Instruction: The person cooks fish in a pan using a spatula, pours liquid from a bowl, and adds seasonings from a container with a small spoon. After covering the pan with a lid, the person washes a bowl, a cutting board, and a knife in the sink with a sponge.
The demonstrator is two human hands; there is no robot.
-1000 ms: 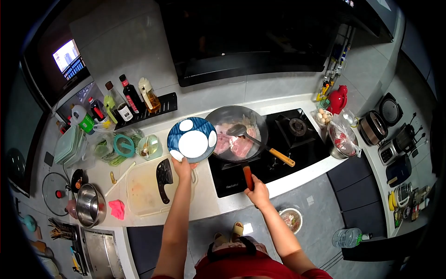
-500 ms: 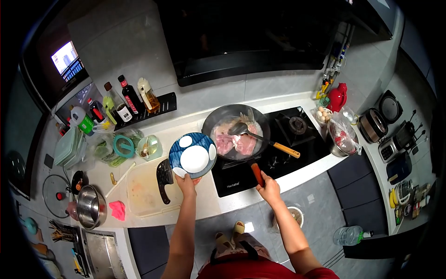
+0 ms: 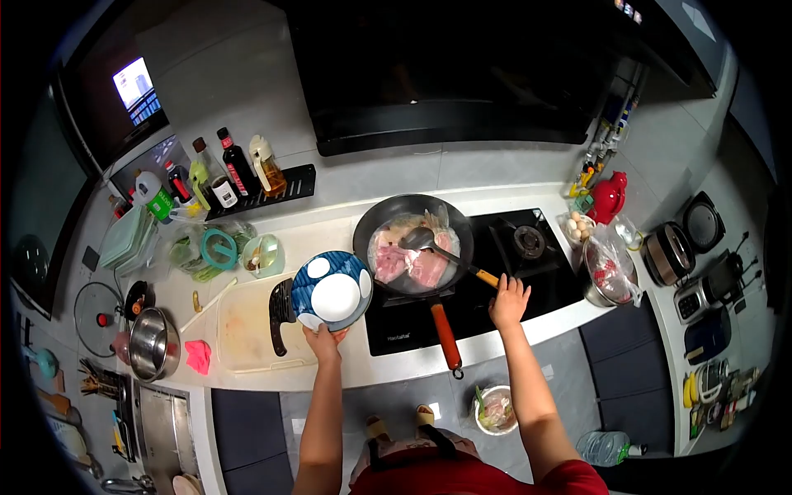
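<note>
My left hand point(image 3: 325, 341) grips the lower rim of a blue plate point(image 3: 309, 276) with white ovals, held beside the wok. The wok point(image 3: 360, 243) sits on the stove's left burner and holds pieces of pale pink meat point(image 3: 428, 269) in liquid. A ladle point(image 3: 419, 239) rests in it, its wooden handle point(image 3: 485, 277) pointing right. My right hand point(image 3: 509, 305) is at the end of that handle with its fingers apart; whether they touch it I cannot tell. The red wok handle point(image 3: 444, 334) stands free. A black-handled cleaver point(image 3: 281, 309) lies on the cutting board point(image 3: 243, 326), left of the plate.
Sauce bottles point(image 3: 235, 165) stand on a black rack behind the counter. A steel bowl point(image 3: 153, 346) and a pink cloth point(image 3: 198, 356) lie at left. Eggs point(image 3: 579, 224) and a bagged pot point(image 3: 606, 272) are right of the stove. A waste bin point(image 3: 495, 411) stands on the floor.
My right hand has let go of the wok handle and moved up and right to the ladle's handle. My left hand still holds the plate, slightly lower and further left in view.
</note>
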